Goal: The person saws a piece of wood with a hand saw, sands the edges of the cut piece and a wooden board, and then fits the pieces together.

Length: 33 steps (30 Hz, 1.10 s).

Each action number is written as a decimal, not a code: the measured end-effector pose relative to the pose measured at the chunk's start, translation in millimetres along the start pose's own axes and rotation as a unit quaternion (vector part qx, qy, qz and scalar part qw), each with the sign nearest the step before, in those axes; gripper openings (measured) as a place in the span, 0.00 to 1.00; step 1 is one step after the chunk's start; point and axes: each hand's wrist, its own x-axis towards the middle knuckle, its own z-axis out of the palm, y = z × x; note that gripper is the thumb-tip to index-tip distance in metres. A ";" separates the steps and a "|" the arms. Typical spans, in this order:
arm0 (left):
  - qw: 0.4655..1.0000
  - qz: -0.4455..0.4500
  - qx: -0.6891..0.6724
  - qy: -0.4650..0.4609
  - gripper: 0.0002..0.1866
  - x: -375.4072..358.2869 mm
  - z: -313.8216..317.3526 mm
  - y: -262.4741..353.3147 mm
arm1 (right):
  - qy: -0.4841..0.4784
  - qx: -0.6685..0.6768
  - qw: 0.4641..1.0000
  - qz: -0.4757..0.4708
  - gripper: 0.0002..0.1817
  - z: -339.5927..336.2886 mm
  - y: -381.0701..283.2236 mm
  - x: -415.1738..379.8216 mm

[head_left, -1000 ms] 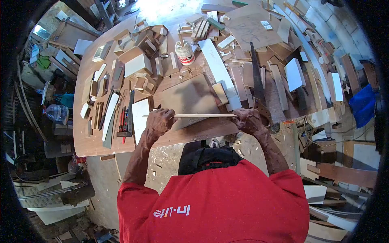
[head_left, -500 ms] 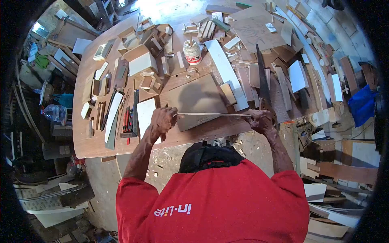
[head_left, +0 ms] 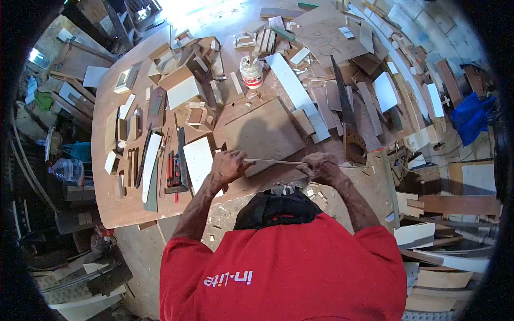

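Observation:
A thin wooden strip (head_left: 276,161) is stretched between my hands above the table's near edge. My left hand (head_left: 229,167) is closed round its left end. My right hand (head_left: 320,168) grips it farther right, and a short length sticks out beyond that hand. Behind the strip lies a flat brown board (head_left: 265,134) with a shadow on it. A white board (head_left: 199,160) lies beside my left hand. The handsaw (head_left: 345,107) rests to the right, its wooden handle near my right hand.
A white glue jar (head_left: 251,73) stands mid-table. Small wooden box-like pieces (head_left: 184,88) and offcuts cover the back. Chisel-like tools (head_left: 174,168) lie at the left. Stacked planks (head_left: 455,204) are on the right. Wood scraps litter the floor (head_left: 214,224).
My hands have come closer together and slightly lower. My right hand has slid inward along the strip, so its right end now shows past the hand. The camera view has shifted a little.

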 end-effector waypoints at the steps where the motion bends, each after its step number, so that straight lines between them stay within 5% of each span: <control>1: 1.000 -0.005 -0.010 -0.004 0.17 3.8 2.2 5.8 | 0.002 -0.003 1.000 0.003 0.17 10.3 -2.6 0.7; 5: 0.994 -0.088 -0.021 -0.059 0.18 3.2 17.1 11.9 | 0.017 -0.095 0.988 0.118 0.07 22.4 -15.0 1.2; 9: 0.998 -0.042 -0.025 -0.027 0.16 1.6 15.6 9.3 | -0.005 -0.111 0.991 0.081 0.16 19.7 -3.3 -0.4; 11: 0.993 0.098 0.017 0.068 0.13 2.1 23.5 -0.2 | -0.046 -0.033 0.995 0.087 0.17 34.8 11.9 0.2; 12: 0.996 0.012 -0.058 0.070 0.12 2.5 26.7 3.3 | -0.068 -0.029 0.990 0.121 0.18 24.8 6.0 6.8; 15: 0.996 0.066 0.038 0.050 0.12 4.3 35.9 -5.7 | 0.010 0.057 0.997 0.050 0.19 57.3 47.1 13.5; 16: 0.995 0.068 0.020 0.065 0.11 4.2 42.7 -10.0 | -0.084 -0.042 0.990 0.104 0.16 11.8 5.7 32.6; 17: 0.995 0.072 0.023 0.066 0.11 4.1 43.8 -12.6 | -0.079 -0.043 0.990 0.106 0.16 8.2 10.1 34.3; 20: 0.998 0.051 -0.022 0.041 0.12 -3.6 53.3 -24.1 | 0.134 -0.040 0.990 0.026 0.13 -1.7 42.8 26.7; 22: 0.997 0.057 -0.029 0.047 0.13 -15.3 57.4 -34.9 | 0.332 -0.042 0.936 0.112 0.14 -10.3 68.4 11.2; 24: 0.996 0.059 -0.040 0.052 0.14 -28.2 59.7 -42.5 | 0.393 0.037 0.865 0.309 0.13 -30.2 81.0 -16.6; 25: 0.998 0.022 -0.046 0.042 0.15 -35.3 58.1 -45.0 | 0.451 -0.015 0.832 0.323 0.12 -30.0 89.6 -28.7; 27: 0.998 -0.019 -0.051 0.029 0.17 -46.0 57.9 -46.6 | 0.353 -0.018 0.838 0.415 0.18 -33.7 95.9 -52.7; 30: 0.995 -0.092 -0.027 0.015 0.20 -48.3 62.5 -47.1 | 0.229 -0.144 0.898 0.346 0.20 -16.1 93.3 -64.3; 33: 0.997 -0.063 -0.004 0.048 0.21 -35.9 70.1 -49.7 | 0.179 -0.222 0.883 0.372 0.22 0.2 84.2 -57.5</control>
